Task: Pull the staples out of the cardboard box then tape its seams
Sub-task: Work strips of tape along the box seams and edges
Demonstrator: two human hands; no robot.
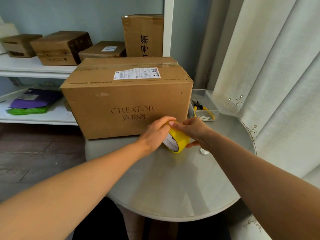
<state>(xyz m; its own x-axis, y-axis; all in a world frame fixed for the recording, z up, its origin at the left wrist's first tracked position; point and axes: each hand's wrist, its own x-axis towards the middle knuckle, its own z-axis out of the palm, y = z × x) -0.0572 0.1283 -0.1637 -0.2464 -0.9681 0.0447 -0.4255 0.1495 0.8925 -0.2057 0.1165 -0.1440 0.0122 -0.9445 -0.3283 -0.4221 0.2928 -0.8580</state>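
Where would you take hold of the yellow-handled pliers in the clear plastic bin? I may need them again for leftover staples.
Take the yellow-handled pliers by the handles, reaching down from above: the clear plastic bin is open-topped, its walls block the sides, and the dark nose points away toward the bin's far end. The cardboard box crowds the left.

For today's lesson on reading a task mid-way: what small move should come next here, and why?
Probably peel the tape's free end loose. Both hands hold the yellow tape roll in front of the cardboard box: the left hand grips it, the right hand picks at its top, and no strip is pulled out yet.
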